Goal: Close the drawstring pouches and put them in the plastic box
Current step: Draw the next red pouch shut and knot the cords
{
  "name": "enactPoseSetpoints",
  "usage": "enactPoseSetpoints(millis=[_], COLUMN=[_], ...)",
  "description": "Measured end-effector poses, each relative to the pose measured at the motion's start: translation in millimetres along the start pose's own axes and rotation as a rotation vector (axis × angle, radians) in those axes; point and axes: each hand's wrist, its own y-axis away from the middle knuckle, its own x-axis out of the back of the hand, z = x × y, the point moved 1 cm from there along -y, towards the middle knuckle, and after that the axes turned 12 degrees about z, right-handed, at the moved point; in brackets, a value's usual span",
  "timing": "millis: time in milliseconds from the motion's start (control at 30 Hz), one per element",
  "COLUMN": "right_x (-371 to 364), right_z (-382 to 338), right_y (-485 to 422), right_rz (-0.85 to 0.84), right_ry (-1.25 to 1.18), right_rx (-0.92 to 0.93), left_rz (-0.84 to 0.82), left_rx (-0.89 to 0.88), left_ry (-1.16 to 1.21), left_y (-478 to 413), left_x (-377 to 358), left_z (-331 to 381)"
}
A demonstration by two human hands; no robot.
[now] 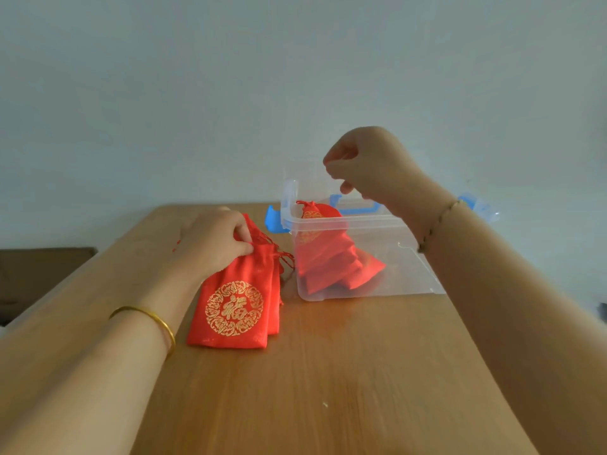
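Note:
A small pile of red drawstring pouches (235, 303) with a gold emblem lies on the wooden table left of centre. My left hand (213, 239) pinches the top edge of the uppermost pouch near its cords. A clear plastic box (404, 274) with blue latches stands to the right and holds several red pouches (331, 257); one closed pouch leans against its left wall. My right hand (364, 162) hovers above the box with fingers curled, and nothing shows in it.
The wooden table (328, 372) runs to a pale wall behind the box. A dark brown surface (39, 277) lies beyond the table's left edge. The box's clear lid with a blue handle (353, 206) sits behind the box.

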Motion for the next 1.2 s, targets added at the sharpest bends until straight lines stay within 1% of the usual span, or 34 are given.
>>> enactPoseSetpoints(millis=[33,100,200,267,367,467,533,600,700,833,900,1033,1200], right_x=[3.4,4.2,-7.2,-12.0,-8.3,1.3,5.7,7.4,7.7,12.0,14.5,17.5,19.1], right_z=[-4.1,-7.9,-1.4,7.3,22.5,41.9,54.3,67.4,79.4,91.5,98.1,106.8,104.3], right_y=[12.9,39.7,71.2,85.5,97.2,107.7,115.7,120.5,119.2,114.7,115.8,114.8,116.9], right_rz=[-0.035,-0.138,-0.234,-0.277,-0.240,-0.182,-0.154,-0.133,-0.141,-0.223,-0.209,-0.112,-0.029], right_ry=[-0.085,-0.196,-0.202,-0.212,-0.203,-0.328,-0.363,-0.350,-0.372,-0.524,-0.457,-0.273,0.042], right_rx=[-0.002,-0.007,0.036,0.024,0.006,-0.123,-0.159,-0.169,-0.225,-0.402,-0.442,-0.442,-0.268], left_rz=[-0.007,-0.036,-0.106,-0.132,-0.141,-0.157,-0.239,-0.307,-0.271,-0.294,-0.288,-0.255,-0.287], left_rx=[-0.010,-0.005,-0.027,-0.064,-0.078,0.003,0.072,0.075,0.059,0.061,0.049,0.039,0.066], left_ry=[0.006,0.119,0.324,0.424,0.573,0.688,0.698,0.660,0.600,0.618,0.620,0.580,0.598], left_y=[2.7,9.4,25.4,36.8,49.1,56.2,60.5,63.8,59.6,51.3,49.5,43.0,41.4], left_x=[7.9,24.4,49.0,59.3,57.2,36.6,21.7,9.8,3.7,1.3,-0.2,-1.0,0.7], left_z=[3.8,13.2,36.4,53.6,73.2,78.2,74.2,72.3,72.7,76.2,75.5,71.9,68.1])
